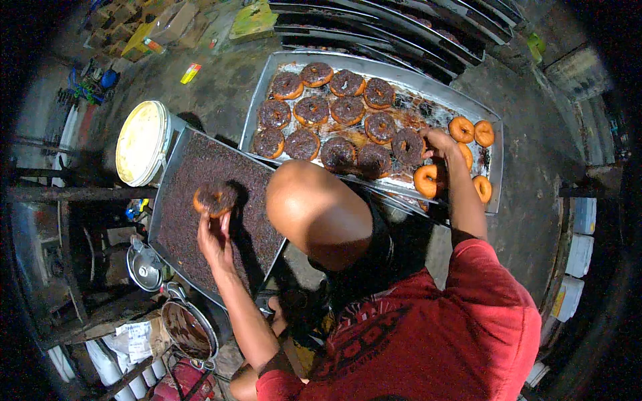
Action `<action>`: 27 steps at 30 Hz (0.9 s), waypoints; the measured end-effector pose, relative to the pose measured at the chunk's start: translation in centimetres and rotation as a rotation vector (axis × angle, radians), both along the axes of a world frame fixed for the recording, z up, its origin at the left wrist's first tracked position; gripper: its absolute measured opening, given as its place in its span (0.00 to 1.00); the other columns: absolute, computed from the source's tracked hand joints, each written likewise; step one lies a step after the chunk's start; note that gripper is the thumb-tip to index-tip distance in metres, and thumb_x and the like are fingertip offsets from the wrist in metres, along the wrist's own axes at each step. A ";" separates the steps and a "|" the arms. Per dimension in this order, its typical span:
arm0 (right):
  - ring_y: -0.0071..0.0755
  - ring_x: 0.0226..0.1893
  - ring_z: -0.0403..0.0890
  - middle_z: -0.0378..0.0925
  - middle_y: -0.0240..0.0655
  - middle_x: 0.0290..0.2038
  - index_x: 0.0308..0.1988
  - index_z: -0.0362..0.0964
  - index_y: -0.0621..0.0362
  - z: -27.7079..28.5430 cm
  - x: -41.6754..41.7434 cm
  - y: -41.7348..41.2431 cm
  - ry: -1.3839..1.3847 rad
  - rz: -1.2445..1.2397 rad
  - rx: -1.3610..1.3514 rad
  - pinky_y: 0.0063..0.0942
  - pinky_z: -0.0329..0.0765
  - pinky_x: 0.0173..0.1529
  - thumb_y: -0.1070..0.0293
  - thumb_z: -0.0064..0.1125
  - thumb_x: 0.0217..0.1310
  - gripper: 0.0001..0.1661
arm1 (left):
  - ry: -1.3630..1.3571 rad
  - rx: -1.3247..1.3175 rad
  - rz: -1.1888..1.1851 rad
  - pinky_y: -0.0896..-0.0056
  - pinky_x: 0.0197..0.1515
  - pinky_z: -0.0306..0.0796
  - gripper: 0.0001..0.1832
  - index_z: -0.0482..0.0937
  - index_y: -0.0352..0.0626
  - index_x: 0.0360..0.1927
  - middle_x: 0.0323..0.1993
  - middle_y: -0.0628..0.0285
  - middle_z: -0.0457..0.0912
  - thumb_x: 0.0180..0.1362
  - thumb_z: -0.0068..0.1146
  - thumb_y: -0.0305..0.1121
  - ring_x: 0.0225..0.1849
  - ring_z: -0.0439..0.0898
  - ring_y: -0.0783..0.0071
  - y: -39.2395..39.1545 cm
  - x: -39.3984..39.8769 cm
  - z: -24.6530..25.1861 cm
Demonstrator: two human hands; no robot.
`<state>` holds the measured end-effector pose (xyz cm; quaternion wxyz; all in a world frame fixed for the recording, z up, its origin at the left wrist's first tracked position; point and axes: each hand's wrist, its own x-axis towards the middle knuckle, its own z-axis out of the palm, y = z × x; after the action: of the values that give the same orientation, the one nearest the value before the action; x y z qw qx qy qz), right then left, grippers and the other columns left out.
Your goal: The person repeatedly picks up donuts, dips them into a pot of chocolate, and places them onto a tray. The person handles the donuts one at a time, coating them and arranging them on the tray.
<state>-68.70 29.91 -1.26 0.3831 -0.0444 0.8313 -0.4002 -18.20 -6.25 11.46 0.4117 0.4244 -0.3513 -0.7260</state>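
My left hand [216, 235] grips the near edge of a doughnut [215, 197] with a dark sprinkled top. It is above a metal tray of dark chocolate sprinkles [200, 150], and its shadow falls on them. At the right, my right hand [440, 144] has its fingers at the edge of another sprinkle-topped doughnut [408, 147]; whether it grips that one or only touches it is hard to tell. That doughnut lies in a large metal tray [496, 165] among several coated doughnuts [311, 110]. Plain doughnuts [461, 129] sit at this tray's right end, around my right wrist.
My bent knee [316, 210] rises between the two trays. A white bucket [143, 143] stands beyond the sprinkle tray. Below left are a pot of melted chocolate [185, 328] and a metal lid [144, 268]. Stacked trays [381, 25] fill the far side.
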 end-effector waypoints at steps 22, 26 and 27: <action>0.34 0.43 0.80 0.77 0.37 0.46 0.52 0.70 0.59 7.4 9.8 -17.9 -0.546 0.022 -0.973 0.33 0.81 0.41 0.65 0.53 0.66 0.17 | 0.007 0.019 -0.677 0.61 0.54 0.74 0.22 0.71 0.35 0.57 0.52 0.54 0.77 0.64 0.53 0.38 0.52 0.78 0.61 0.5 -18.7 -1.1; 0.30 0.39 0.77 0.77 0.33 0.45 0.52 0.71 0.56 4.7 1.8 -8.4 -0.140 -0.370 -0.788 0.33 0.81 0.39 0.65 0.56 0.62 0.18 | -0.116 -0.098 -0.523 0.66 0.51 0.74 0.25 0.68 0.36 0.62 0.51 0.55 0.77 0.64 0.53 0.38 0.51 0.78 0.65 2.1 -15.1 1.7; 0.26 0.32 0.76 0.78 0.32 0.39 0.49 0.72 0.58 2.9 -0.6 -6.0 -0.034 -0.436 -0.742 0.28 0.80 0.34 0.67 0.53 0.62 0.15 | -0.107 -0.124 -0.492 0.66 0.51 0.74 0.25 0.68 0.36 0.62 0.51 0.56 0.77 0.65 0.53 0.38 0.51 0.78 0.65 2.1 -14.2 1.7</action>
<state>-69.35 23.91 1.65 0.2611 0.0042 0.6146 -0.7443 -32.44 -4.15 13.17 0.2289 0.3379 -0.5090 -0.7579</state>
